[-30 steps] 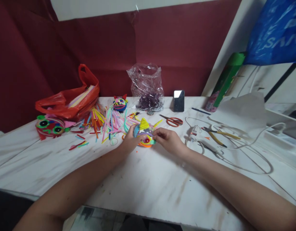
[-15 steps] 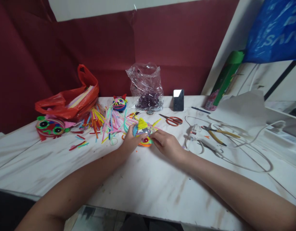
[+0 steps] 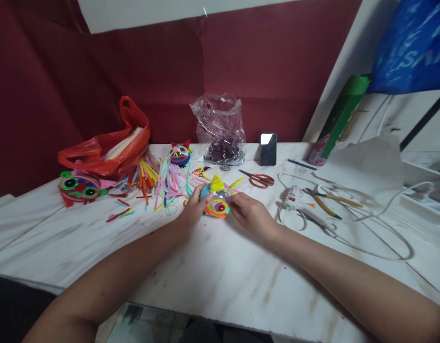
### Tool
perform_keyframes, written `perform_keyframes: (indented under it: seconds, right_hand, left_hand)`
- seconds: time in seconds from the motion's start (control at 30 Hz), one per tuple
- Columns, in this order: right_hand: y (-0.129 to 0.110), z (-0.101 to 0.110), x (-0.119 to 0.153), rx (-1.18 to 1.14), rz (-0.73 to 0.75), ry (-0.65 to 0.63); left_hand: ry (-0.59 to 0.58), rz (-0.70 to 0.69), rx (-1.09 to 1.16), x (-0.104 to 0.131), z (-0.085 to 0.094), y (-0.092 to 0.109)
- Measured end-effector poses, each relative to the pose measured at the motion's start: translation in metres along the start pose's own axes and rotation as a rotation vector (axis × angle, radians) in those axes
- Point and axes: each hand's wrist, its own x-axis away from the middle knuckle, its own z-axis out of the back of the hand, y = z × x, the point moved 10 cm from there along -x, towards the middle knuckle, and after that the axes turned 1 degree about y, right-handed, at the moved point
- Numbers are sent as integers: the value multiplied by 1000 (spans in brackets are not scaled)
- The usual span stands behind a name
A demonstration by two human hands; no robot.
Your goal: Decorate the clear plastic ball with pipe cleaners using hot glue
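Observation:
A small round craft figure [image 3: 217, 206], covered with coloured pipe cleaners, sits on the table in front of me. It has a yellow cone-shaped ear, a red eye ringed in pink and yellow, and an orange lower edge. My left hand [image 3: 193, 206] wraps round its left side, thumb toward the front. My right hand [image 3: 250, 209] is closed in a pinch at its right edge, beside a small green bit; whatever lies between those fingertips is too small to make out. A yellow pipe cleaner [image 3: 236, 183] sticks out above the right fingers.
Loose pipe cleaners [image 3: 169, 183], a red plastic bag [image 3: 108, 147] and two finished figures, a red one [image 3: 78, 189] and a blue one [image 3: 180, 155], are at left. Scissors [image 3: 261, 180], a phone [image 3: 268, 150], pliers [image 3: 325, 200] and a corded white glue gun [image 3: 309, 216] lie right. A clear bag [image 3: 221, 138] stands behind.
My left thumb has drawn back from the figure's front, so the red eye and its rings show fully. My right fingers stay pinched at the right edge. The whole view has shifted slightly.

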Motion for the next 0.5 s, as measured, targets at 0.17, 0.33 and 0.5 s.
perform_keyframes:
  seconds: [0.17, 0.33, 0.5]
  right_hand:
    - [0, -2, 0, -12, 5, -15]
    - [-3, -2, 0, -20, 13, -21]
    - [-6, 1, -1, -23, 32, -8]
  left_hand:
    - [27, 130, 68, -2, -2, -10]
    - [21, 140, 54, -1, -2, -7]
    - [38, 210, 72, 2, -2, -9]
